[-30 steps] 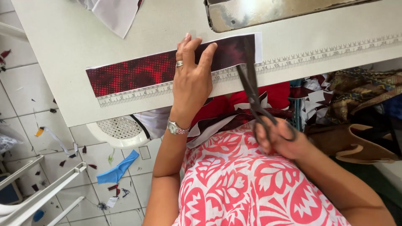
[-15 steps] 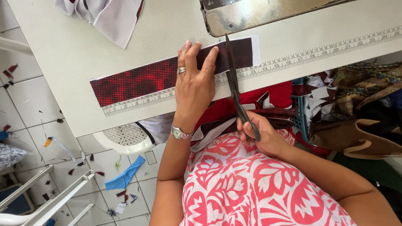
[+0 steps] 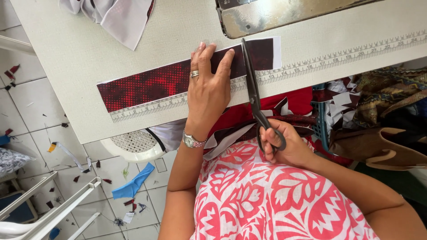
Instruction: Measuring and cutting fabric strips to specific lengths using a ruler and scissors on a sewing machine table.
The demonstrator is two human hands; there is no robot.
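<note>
A pale worktable (image 3: 133, 53) fills the far half of the view, with a printed ruler strip (image 3: 338, 58) running along its near edge. On it lies a long strip of dark red patterned fabric (image 3: 151, 84) with a white backing, set along the ruler from the left toward the centre right. At the far left edge sits a heap of grey cloth (image 3: 111, 15), and at the far centre the metal base of a machine (image 3: 284, 15).

The left hand (image 3: 209, 89) lies flat on the strip, fingers spread and pressing it down; it wears a ring and a wristwatch. Just to its right, black scissors (image 3: 253, 89) stand across the strip, the blades reaching to its far edge and drawn nearly together. The right hand (image 3: 282, 144) grips the handles, fingers curled through the loops.

The cut appears to run across the strip's full width, so a short right-hand piece (image 3: 264, 52) looks nearly or just severed; the long left part remains uncut. Scraps litter the tiled floor (image 3: 40, 106) to the left.
</note>
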